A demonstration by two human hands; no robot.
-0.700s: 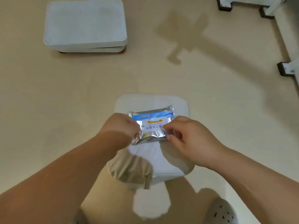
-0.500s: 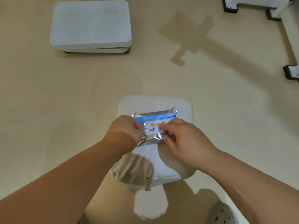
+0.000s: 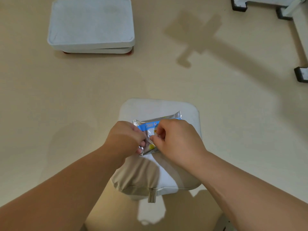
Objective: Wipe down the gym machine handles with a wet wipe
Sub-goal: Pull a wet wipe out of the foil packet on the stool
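— Now, what's new over the pad?
— The right grip has slid from the near edge of the pack up onto its middle.
— Meaning?
— Probably the label is being peeled. No wipe is out and no handles are in view, so wiping hasn't started.
— And the grips?
— The left grip clasps the pack's left end, knuckles up. The right pinches the pack's label with curled fingers. The pack is held over the pad.

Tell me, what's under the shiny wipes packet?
A white padded seat. The left hand and right hand hide much of the wipes packet, so whether it rests there is unclear.
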